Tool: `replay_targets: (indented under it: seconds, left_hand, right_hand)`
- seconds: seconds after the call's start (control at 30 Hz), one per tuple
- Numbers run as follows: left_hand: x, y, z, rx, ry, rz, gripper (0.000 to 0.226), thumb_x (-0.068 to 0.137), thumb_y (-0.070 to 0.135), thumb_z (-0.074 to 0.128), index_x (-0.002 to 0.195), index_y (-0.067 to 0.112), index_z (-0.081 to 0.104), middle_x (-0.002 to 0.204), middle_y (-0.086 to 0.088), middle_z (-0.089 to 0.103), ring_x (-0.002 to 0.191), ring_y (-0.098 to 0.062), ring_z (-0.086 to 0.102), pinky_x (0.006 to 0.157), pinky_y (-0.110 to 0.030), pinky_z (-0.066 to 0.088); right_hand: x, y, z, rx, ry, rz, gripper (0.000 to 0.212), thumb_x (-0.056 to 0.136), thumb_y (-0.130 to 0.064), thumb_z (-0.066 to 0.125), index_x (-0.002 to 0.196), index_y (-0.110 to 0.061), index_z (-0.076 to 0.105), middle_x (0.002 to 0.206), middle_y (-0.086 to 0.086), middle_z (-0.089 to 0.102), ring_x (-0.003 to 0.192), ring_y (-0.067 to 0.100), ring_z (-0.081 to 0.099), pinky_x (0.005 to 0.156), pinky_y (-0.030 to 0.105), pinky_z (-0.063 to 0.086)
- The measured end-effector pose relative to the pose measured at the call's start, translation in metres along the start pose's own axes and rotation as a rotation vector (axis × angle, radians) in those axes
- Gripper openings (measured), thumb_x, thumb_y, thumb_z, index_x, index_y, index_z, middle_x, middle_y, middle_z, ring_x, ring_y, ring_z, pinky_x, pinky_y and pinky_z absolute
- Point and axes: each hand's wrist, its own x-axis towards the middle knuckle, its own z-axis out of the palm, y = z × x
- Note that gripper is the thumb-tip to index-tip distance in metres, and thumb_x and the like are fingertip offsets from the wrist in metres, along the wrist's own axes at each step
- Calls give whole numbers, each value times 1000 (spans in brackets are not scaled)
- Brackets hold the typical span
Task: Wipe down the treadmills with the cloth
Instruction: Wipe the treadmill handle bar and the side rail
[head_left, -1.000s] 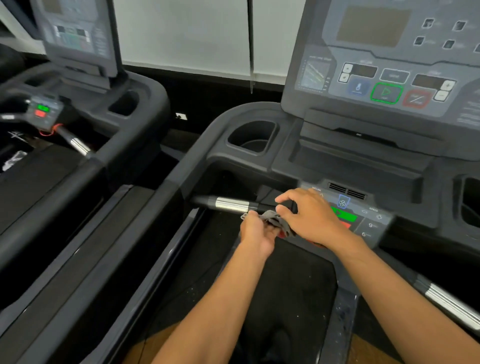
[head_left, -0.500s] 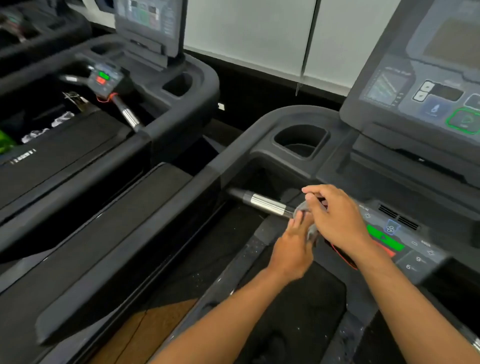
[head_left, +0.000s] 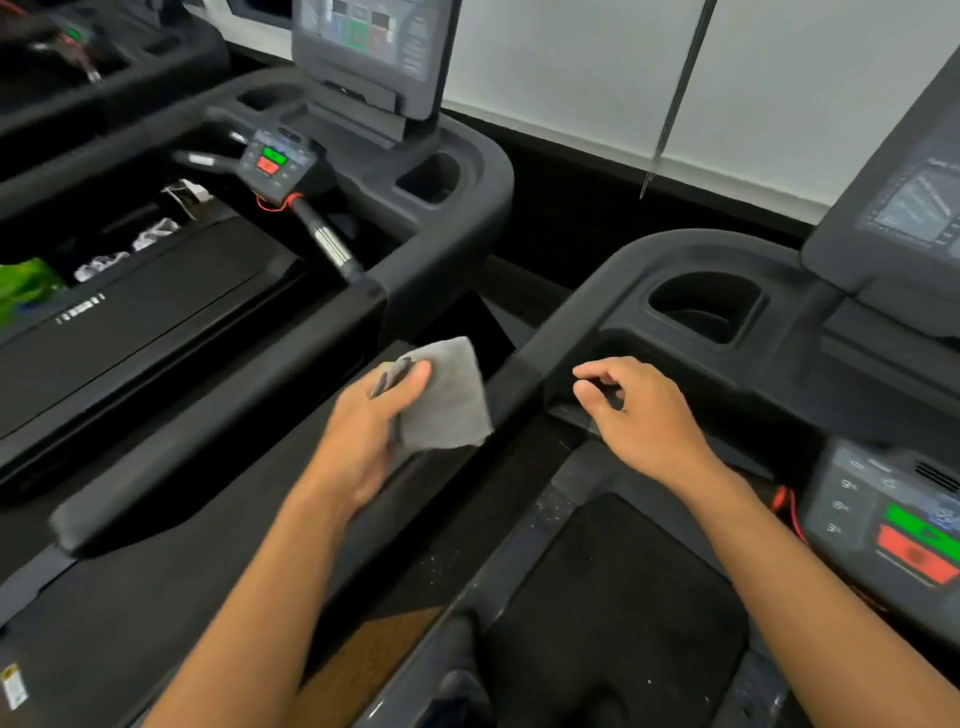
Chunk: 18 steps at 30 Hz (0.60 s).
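Left hand grips cloth; right hand hovers.

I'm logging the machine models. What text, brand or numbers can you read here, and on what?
Nothing reads for certain.
Right keypad: digits blurred, top one perhaps "9".
White print on the left treadmill: blurred.
Console screen and corner sticker: illegible.

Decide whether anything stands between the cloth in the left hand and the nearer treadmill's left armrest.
Nothing visible does. The left hand holds the cloth right beside the armrest; whether its edge touches is unclear. The right hand hangs on the armrest's far side, holding nothing.
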Motion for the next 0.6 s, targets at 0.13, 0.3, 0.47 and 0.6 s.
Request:
replay_targets:
  seconds: [0.13,0.3,0.47,0.6]
  left_hand:
    - [-5,-4,-90,430,33,70,65,78,64,73,88,3,55,82,-2,53,78,-17,48,69,-36,38]
    - [-32,-64,-156,752,-145,-354,64,78,81,55,102,22,66,93,6,68,85,-15,62,83,-37,48]
    - [-12,-81,-131,635,-213,-524,39,101,61,50,114,27,64,123,8,70,112,-10,66,105,-34,50]
    - [54,-90,-92,531,-256,-572,44,97,68,49,129,40,61,145,17,57,133,-10,52,120,-45,37]
  right_hand:
    - [23,-27,28,15,-11,14,26,102,-40,56,124,-32,68,119,-21,61,118,7,55,103,41,49]
    - [39,-47,61,18,-42,25,26,101,-42,56,122,-33,68,121,-19,63,118,6,55,104,42,49]
    - [41,-46,73,-13,-34,71,27,100,-44,56,121,-34,68,122,-17,65,119,8,55,102,43,50]
    - [36,-43,72,-32,-22,118,26,100,-43,56,121,-34,69,123,-17,65,119,8,56,102,44,50]
